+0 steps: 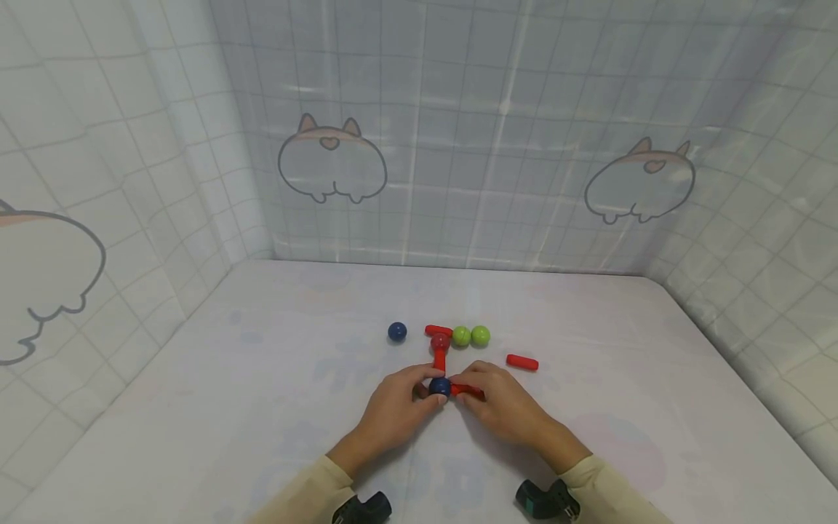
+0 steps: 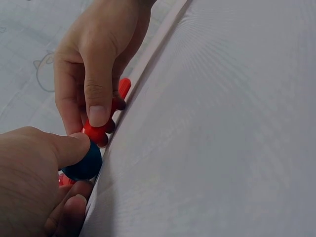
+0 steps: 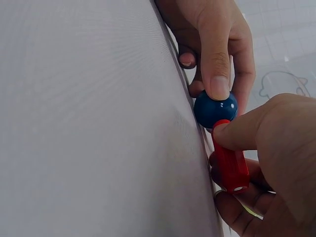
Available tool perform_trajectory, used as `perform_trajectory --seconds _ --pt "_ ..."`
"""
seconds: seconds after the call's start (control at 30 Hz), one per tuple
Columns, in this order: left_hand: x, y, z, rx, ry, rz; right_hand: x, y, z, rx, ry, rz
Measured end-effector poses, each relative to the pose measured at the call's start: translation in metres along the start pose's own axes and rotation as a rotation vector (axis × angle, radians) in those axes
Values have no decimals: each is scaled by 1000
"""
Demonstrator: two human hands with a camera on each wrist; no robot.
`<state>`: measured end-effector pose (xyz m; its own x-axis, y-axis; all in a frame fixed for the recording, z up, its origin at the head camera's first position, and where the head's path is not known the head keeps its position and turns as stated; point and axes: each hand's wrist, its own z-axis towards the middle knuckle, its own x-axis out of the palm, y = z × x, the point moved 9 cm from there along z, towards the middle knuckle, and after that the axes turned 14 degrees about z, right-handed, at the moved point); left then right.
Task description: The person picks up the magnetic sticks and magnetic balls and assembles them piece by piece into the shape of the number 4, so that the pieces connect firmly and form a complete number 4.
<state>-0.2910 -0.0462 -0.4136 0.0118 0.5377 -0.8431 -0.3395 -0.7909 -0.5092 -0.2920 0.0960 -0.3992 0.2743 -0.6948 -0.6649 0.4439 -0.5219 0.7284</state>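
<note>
In the head view, my left hand (image 1: 398, 405) holds a dark blue ball (image 1: 440, 387) between thumb and fingers, low at the table. My right hand (image 1: 503, 402) pinches a short red rod (image 3: 231, 165), whose tip meets the ball's right side. From the ball's far side another red rod (image 1: 440, 360) runs away from me to a red ball (image 1: 441, 341). The right wrist view shows a small pale spot on the held rod's free end. Fingers cover part of the blue ball.
Behind the red ball lies a red rod (image 1: 437, 330), with two green balls (image 1: 461, 335) side by side to its right. A second blue ball (image 1: 396, 332) sits at the left, and a loose red rod (image 1: 522, 362) to the right. Patterned cloth walls (image 1: 458, 145) surround the white table (image 1: 229, 407).
</note>
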Motion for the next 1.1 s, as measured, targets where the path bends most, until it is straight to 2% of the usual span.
perform_trajectory --seconds 0.43,0.77,0.9,1.1 --pt "0 1 1 5 -13 6 -6 -11 0 86 -20 1" --pt "0 1 1 -4 -13 6 -8 -10 1 83 -8 23" --pt "-2 2 1 -6 -18 12 -14 -14 1 114 -6 85" --pt "1 2 0 -19 -4 14 -30 -26 0 166 -75 155"
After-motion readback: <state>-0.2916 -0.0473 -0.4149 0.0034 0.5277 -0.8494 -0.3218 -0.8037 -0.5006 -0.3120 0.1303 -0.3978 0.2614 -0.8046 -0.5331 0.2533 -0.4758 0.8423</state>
